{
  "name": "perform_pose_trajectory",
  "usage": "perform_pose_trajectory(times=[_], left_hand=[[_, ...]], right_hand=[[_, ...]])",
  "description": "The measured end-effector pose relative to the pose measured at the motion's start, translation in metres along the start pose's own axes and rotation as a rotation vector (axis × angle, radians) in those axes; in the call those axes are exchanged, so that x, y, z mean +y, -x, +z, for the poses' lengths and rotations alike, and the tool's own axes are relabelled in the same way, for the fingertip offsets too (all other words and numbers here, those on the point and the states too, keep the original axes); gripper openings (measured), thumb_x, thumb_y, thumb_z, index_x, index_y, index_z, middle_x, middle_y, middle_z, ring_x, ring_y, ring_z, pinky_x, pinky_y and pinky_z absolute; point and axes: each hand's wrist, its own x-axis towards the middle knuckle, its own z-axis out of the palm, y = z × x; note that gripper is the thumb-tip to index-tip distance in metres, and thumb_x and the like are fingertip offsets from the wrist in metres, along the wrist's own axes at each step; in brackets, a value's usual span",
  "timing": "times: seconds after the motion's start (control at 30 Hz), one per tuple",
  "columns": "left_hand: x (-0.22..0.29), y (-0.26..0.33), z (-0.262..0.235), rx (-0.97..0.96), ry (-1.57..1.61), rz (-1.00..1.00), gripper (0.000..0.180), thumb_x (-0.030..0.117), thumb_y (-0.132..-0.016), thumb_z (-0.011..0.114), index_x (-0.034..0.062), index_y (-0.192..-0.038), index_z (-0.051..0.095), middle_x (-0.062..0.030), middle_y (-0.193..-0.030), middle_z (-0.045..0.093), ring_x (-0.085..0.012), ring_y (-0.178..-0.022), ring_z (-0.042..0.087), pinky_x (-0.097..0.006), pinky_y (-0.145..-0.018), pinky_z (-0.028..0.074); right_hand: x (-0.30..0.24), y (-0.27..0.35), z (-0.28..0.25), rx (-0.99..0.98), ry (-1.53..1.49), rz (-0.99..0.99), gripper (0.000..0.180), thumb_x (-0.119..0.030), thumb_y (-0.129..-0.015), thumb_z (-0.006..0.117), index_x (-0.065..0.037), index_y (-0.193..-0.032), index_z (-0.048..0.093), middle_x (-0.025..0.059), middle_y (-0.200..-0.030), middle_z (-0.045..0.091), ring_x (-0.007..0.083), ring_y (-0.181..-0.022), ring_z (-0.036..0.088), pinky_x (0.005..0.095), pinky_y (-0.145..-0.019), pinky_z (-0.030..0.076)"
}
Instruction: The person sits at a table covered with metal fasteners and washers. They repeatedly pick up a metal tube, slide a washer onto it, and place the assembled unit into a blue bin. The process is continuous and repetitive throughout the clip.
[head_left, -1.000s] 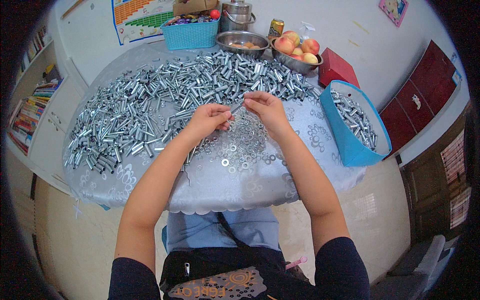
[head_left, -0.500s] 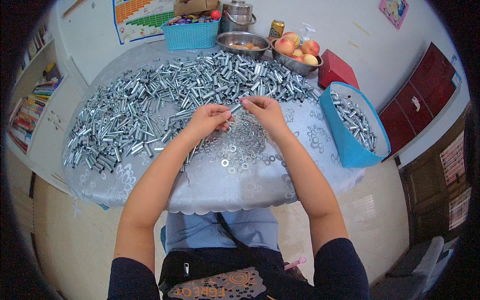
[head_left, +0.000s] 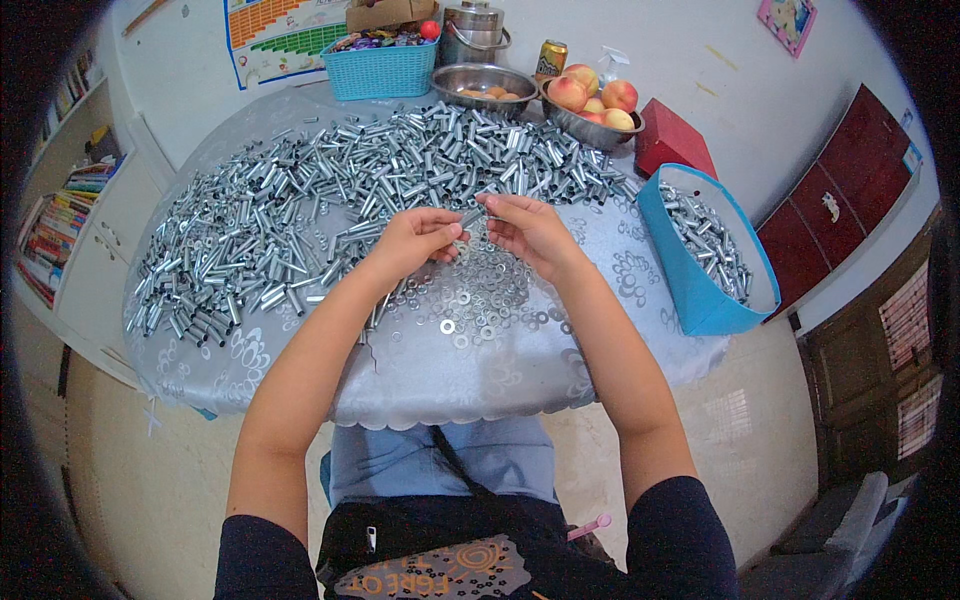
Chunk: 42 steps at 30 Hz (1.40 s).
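Observation:
Over the near part of the table, my left hand and my right hand almost meet. A short silvery metal tube lies slantwise between their fingertips. My right thumb and forefinger pinch its far end, the other fingers loosely curled. My left thumb and fingers are pressed together beside its near end; what they grip is too small to tell. Beneath both hands spreads a loose patch of flat metal washers. Behind and to the left lies a large heap of similar metal tubes.
A blue fabric bin with more tubes stands at the right. Along the back are a blue basket, a steel bowl of eggs, a can, a bowl of peaches and a red box. A patterned grey cloth covers the table.
My right hand has turned slightly, its lower fingers showing more and hanging looser. The tube between the hands has shifted a little to the right. My left hand has hardly moved.

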Motion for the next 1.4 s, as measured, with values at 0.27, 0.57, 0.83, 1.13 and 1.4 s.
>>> perform_pose_trajectory(times=[0.27,0.57,0.83,1.13,1.4], left_hand=[[-0.001,0.002,0.001,-0.024,0.029,0.040,0.033,0.017,-0.087,0.059,-0.0026,-0.113,0.054,-0.0101,-0.095,0.065,-0.0100,-0.070,0.059,-0.023,-0.066,0.050],[0.003,0.003,0.004,-0.010,0.053,0.024,0.030,0.014,-0.087,0.058,-0.0020,-0.112,0.054,-0.0093,-0.094,0.064,-0.0100,-0.070,0.059,-0.023,-0.066,0.050],[0.006,0.004,0.010,0.032,0.077,0.087,0.030,0.012,-0.088,0.056,-0.0023,-0.113,0.053,-0.0099,-0.095,0.064,-0.0117,-0.069,0.059,-0.026,-0.066,0.051],[0.039,0.019,0.010,-0.052,-0.013,0.002,0.028,0.010,-0.089,0.053,-0.0034,-0.114,0.052,-0.0102,-0.095,0.063,-0.0112,-0.068,0.058,-0.025,-0.066,0.050],[0.021,0.037,-0.013,-0.162,0.061,-0.110,0.027,0.005,-0.089,0.050,-0.0065,-0.114,0.050,-0.0144,-0.097,0.063,-0.0124,-0.073,0.059,-0.025,-0.068,0.050]], right_hand=[[0.007,-0.005,-0.006,-0.144,-0.246,0.049,0.026,-0.022,-0.085,0.061,-0.006,-0.106,0.059,0.0019,-0.093,0.059,0.0117,-0.084,0.054,0.0259,-0.073,0.047],[0.010,-0.007,-0.007,-0.123,-0.255,0.042,0.021,-0.020,-0.087,0.057,-0.006,-0.103,0.060,0.0018,-0.090,0.058,0.0121,-0.084,0.054,0.0266,-0.073,0.046],[0.013,-0.007,-0.005,-0.091,-0.184,-0.014,0.018,-0.021,-0.088,0.055,-0.006,-0.096,0.060,0.0032,-0.090,0.060,0.0128,-0.084,0.056,0.0265,-0.073,0.045],[0.003,0.006,0.005,-0.076,0.124,-0.172,0.027,-0.021,-0.089,0.052,0.000,-0.105,0.057,0.0045,-0.093,0.060,0.0120,-0.082,0.055,0.0257,-0.077,0.044],[0.010,0.019,0.032,-0.096,0.319,-0.271,0.015,-0.010,-0.087,0.055,0.001,-0.097,0.060,0.0054,-0.093,0.061,0.0117,-0.088,0.056,0.0251,-0.079,0.044]])
